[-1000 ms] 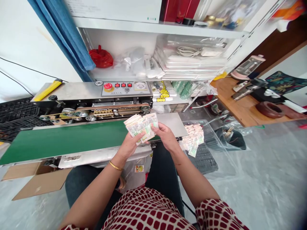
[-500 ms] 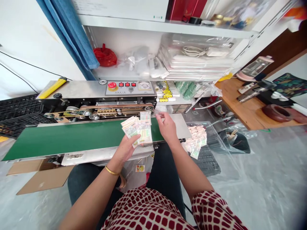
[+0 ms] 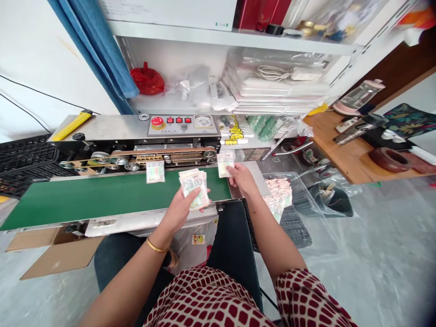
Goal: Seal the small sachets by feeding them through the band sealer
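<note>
My left hand [image 3: 181, 206] is closed around a fanned stack of small printed packets [image 3: 195, 188], held above the green conveyor belt [image 3: 85, 195]. Between the thumb and fingers of my right hand [image 3: 243, 178] is a single printed packet [image 3: 225, 164], at the right end of the sealing machine's belt mechanism [image 3: 177, 154]. Another packet [image 3: 156, 171] stands farther left along the machine, its top edge at the mechanism and its lower part over the belt. The print on the packets is too small to read.
A control panel [image 3: 182, 125] with a red stop button tops the machine; a yellow cutter knife [image 3: 73, 126] lies to its left. At right, a clear plastic bin [image 3: 316, 213] holds many packets. A cardboard box [image 3: 61, 259] sits below. Shelves [image 3: 190, 32] rise behind, and a wooden table [image 3: 330, 154] stands right.
One packet has travelled left along the machine, away from my hands. My right hand now holds a different packet at the belt's right end. My left hand's stack has shifted slightly.
</note>
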The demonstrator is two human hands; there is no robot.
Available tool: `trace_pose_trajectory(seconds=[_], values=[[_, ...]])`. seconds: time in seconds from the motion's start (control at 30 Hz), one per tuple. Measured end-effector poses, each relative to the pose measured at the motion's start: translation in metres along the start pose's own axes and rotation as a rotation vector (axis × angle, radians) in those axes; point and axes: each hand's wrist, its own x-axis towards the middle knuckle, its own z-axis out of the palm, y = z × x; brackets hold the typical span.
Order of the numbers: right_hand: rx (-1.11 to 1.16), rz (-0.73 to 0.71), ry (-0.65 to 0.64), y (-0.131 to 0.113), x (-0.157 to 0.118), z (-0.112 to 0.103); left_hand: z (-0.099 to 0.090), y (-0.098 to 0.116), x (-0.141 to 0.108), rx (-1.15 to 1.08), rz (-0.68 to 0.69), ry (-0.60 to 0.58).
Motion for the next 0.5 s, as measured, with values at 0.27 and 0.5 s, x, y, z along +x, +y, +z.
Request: trace_pose_trajectory(seconds=[0.27,0.5], values=[[-0.386,-0.316,0.22,-0.005,-0.018,0.028,0.005,-0.004,0.011,-0.028,0.059,0.095],[-0.085,-0.172,-0.353,-0.004,-0.058,0.039,0.016,-0.003,0.013,-0.095,0.082,-0.024]])
